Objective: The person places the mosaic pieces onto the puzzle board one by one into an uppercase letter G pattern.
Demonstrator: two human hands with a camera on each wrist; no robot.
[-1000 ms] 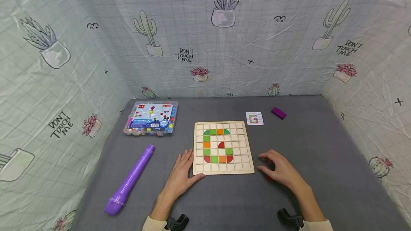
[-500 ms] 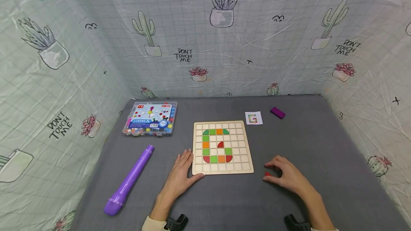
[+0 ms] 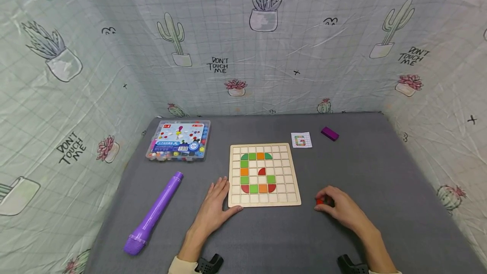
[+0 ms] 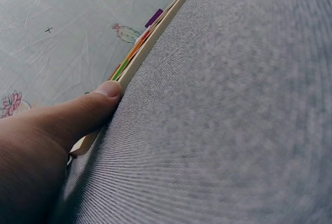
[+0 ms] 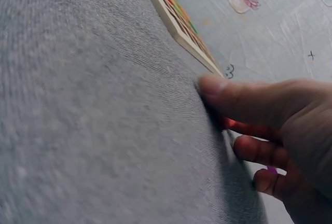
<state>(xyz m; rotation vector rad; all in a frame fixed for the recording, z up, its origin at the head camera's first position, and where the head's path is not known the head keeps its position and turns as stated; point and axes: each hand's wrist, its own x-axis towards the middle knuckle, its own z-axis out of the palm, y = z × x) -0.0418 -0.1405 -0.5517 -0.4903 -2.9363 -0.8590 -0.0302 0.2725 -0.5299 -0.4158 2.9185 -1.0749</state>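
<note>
A square wooden grid board (image 3: 288, 176) lies mid-table, with green, orange and red pieces forming a G-like shape. My left hand (image 3: 214, 206) rests at its lower left corner, fingers straight along the side. In the left wrist view the thumb (image 4: 106, 90) touches the board's edge (image 4: 155, 35). To the right of the board, my right hand (image 3: 338, 204) pinches a small red piece (image 3: 320, 201) at the table surface between thumb and fingers. The right wrist view shows only a sliver of that red piece (image 5: 227, 124) behind the thumb; its shape is hidden.
A pattern card (image 3: 302, 140) with a coloured G lies behind the board, beside a purple block (image 3: 329, 134). At the left are a clear box of coloured parts (image 3: 179, 141) and a purple toy microphone (image 3: 154, 215). Printed cloth walls (image 3: 236, 50) enclose the grey table.
My right hand has moved right, away from the board, and its thumb and fingers have closed on the red piece. The left hand and the board stay in place.
</note>
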